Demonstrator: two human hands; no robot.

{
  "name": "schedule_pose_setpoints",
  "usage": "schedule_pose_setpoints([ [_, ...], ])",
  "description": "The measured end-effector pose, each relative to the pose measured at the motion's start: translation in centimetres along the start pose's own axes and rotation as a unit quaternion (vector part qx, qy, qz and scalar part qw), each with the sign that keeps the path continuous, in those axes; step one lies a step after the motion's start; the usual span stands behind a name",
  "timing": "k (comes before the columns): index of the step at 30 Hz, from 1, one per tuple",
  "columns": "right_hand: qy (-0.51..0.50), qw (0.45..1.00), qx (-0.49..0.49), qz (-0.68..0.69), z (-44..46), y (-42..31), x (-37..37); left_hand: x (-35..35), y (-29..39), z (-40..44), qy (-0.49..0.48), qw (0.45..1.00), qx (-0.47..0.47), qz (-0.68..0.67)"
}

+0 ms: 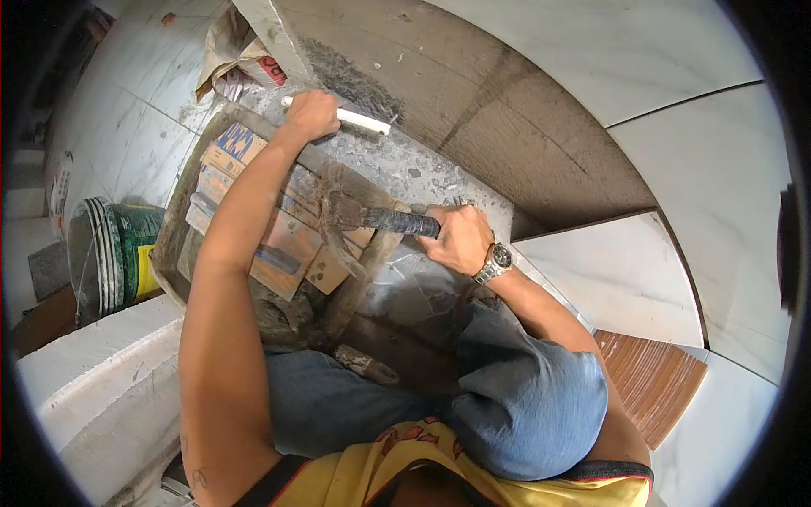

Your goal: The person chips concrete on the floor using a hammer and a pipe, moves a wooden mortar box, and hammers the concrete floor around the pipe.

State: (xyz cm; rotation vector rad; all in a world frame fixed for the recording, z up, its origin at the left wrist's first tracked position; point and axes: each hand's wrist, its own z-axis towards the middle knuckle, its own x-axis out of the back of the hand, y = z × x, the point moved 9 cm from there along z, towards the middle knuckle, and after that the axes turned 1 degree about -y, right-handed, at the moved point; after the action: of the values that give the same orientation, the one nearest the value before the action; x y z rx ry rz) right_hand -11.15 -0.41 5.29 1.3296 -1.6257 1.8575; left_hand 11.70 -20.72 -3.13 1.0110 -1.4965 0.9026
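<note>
My left hand (312,116) is closed around a long white bar (365,122) that lies along the foot of the wall, on the rough grey floor strip. My right hand (460,240), with a metal watch on its wrist, grips a hammer (397,221) by its dark wrapped handle. The hammer's head points left and is over a mortar-caked tray (173,228), apart from the bar. Inside that tray lie flattened cardboard pieces (291,237), partly hidden by my left forearm.
A green bucket (127,245) stands at the left beside a pale ledge (101,346). An opened paper sack (232,55) leans at the top left. Bare mortar wall (473,93) rises ahead, with marbled tiles (676,169) above. A brown ridged tile (650,380) lies at right.
</note>
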Motion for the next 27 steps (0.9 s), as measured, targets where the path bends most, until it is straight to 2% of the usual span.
schedule_pose_setpoints([
  [3,-0.018,1.000,-0.009,-0.015,0.1,0.3,-0.3,-0.2,0.2,0.3,-0.005,1.000,0.008,0.010],
  [9,-0.061,0.983,-0.035,-0.166,3.3,3.4,-0.1,0.1,0.4,0.0,0.001,0.999,0.027,0.023],
  [12,-0.040,0.977,-0.059,-0.202,3.6,5.7,-0.2,0.5,0.5,-0.1,0.017,0.999,0.033,0.021],
  [13,-0.057,0.981,-0.055,-0.178,3.1,3.9,0.3,0.8,0.4,0.0,0.027,0.999,0.034,0.017],
  [15,-0.091,0.984,-0.045,-0.149,1.9,0.2,0.7,0.5,0.5,-0.2,0.028,0.999,0.039,0.012],
  [16,-0.049,0.990,0.027,-0.126,1.2,-1.6,1.0,0.5,0.6,-0.2,0.025,0.999,0.043,0.013],
  [19,-0.061,0.981,0.089,-0.159,1.7,-0.6,0.2,0.5,0.3,-0.1,0.034,0.998,0.049,0.016],
  [20,-0.101,0.975,-0.012,-0.199,2.8,2.5,-0.3,0.6,0.3,0.0,0.042,0.998,0.049,0.014],
  [21,-0.067,0.977,-0.083,-0.186,3.5,6.0,-0.2,0.4,0.6,0.0,0.036,0.998,0.046,0.013],
  [23,-0.059,0.966,-0.083,-0.239,3.5,6.9,-0.2,0.3,0.4,0.0,0.027,0.998,0.047,0.011],
  [25,-0.046,0.982,-0.051,-0.175,2.1,3.4,-0.2,0.6,0.2,-0.1,0.032,0.998,0.048,0.011],
  [26,-0.073,0.983,-0.052,-0.160,1.4,1.1,0.0,0.6,0.5,0.0,0.031,0.998,0.046,0.008],
  [27,-0.040,0.988,0.008,-0.146,1.0,-0.9,0.3,0.5,0.7,0.1,0.028,0.999,0.044,0.006],
])
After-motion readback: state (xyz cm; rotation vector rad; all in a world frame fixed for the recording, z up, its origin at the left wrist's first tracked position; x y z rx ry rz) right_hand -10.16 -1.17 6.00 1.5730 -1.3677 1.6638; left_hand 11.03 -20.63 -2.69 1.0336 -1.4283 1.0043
